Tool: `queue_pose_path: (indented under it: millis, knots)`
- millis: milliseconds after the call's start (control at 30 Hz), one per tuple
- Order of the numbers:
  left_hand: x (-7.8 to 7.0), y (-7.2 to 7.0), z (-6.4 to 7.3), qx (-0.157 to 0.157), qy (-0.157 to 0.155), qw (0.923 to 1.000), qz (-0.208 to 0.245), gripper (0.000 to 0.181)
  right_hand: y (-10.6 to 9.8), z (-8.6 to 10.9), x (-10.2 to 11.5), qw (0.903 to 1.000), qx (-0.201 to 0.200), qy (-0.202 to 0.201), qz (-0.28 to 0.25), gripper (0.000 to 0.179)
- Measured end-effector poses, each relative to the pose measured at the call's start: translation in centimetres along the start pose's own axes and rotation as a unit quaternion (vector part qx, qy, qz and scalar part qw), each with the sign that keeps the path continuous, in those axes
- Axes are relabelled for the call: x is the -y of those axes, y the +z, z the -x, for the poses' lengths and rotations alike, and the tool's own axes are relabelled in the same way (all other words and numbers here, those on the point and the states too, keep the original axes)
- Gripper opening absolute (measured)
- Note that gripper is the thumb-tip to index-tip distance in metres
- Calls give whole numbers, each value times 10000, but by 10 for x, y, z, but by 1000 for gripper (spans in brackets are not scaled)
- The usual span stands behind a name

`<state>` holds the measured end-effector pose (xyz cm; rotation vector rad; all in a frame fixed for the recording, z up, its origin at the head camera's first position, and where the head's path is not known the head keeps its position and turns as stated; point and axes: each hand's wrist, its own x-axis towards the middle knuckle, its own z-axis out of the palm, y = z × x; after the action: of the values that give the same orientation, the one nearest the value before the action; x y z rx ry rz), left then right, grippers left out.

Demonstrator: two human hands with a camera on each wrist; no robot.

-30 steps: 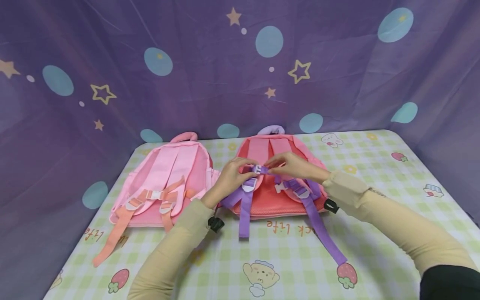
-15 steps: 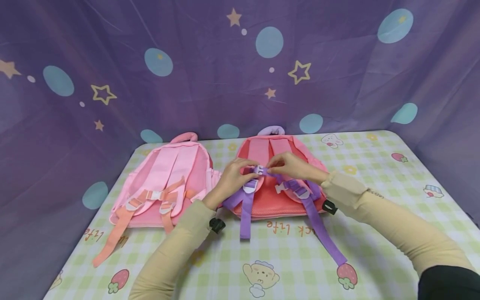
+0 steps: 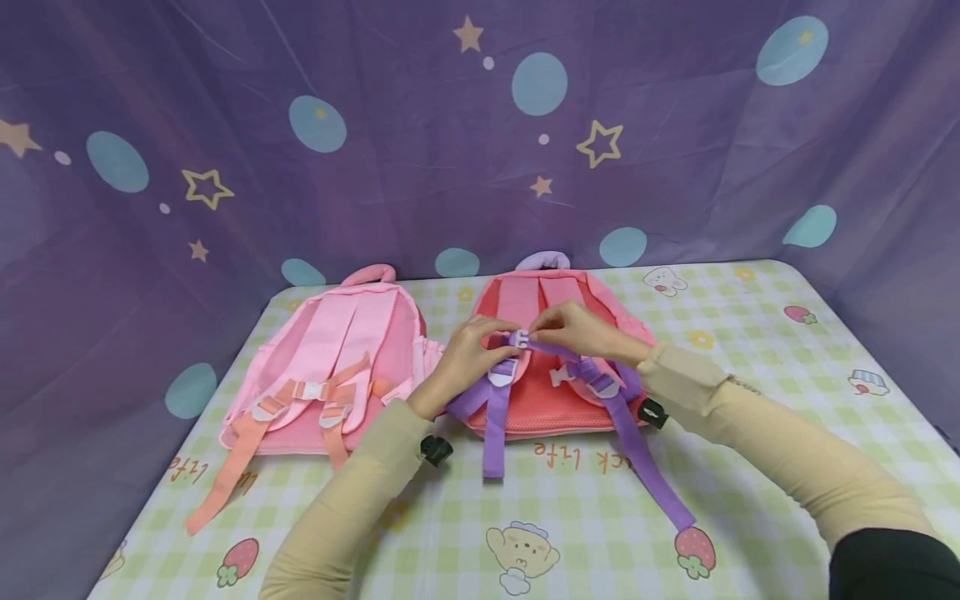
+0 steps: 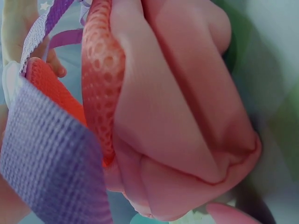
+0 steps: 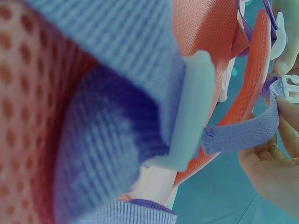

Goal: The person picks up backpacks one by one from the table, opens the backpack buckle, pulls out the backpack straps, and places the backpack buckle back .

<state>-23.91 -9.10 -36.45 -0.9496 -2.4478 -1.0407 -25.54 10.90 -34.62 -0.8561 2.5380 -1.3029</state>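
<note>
A coral-pink backpack point(image 3: 540, 408) with purple straps lies back side up. Over its middle, my left hand point(image 3: 468, 352) pinches a white plastic buckle piece point(image 3: 521, 338) on a short purple strap. Close beside it, my right hand point(image 3: 576, 330) pinches purple webbing point(image 5: 247, 134) between thumb and fingers, right at the buckle. That webbing runs back toward the right shoulder strap's white adjuster point(image 3: 602, 385). Another white buckle piece point(image 3: 559, 377) hangs loose there. In the left wrist view, purple strap point(image 4: 56, 149) and the bag's side point(image 4: 177, 93) hide most of the hand.
To the left lies a light-pink backpack point(image 3: 401, 358) with orange straps and a fastened white buckle point(image 3: 309, 390). Long purple strap ends point(image 3: 649, 467) trail over the green checked tablecloth point(image 3: 600, 542). A purple patterned curtain point(image 3: 420, 167) hangs behind.
The held buckle piece and my left hand have shifted slightly right. My right fingers have shifted on the webbing, which now shows as a longer stretch toward the right adjuster.
</note>
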Motion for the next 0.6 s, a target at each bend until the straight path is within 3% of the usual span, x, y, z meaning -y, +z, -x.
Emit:
queue_pose_path:
  millis: [333, 600]
  knots:
    - [1, 1, 1, 99, 24, 9999, -26, 29, 0, -1, -1, 10000, 49, -3, 4, 17]
    - [2, 2, 2, -1, 33, 10000, -32, 29, -4, 4, -8, 9999, 66, -116, 98, 15]
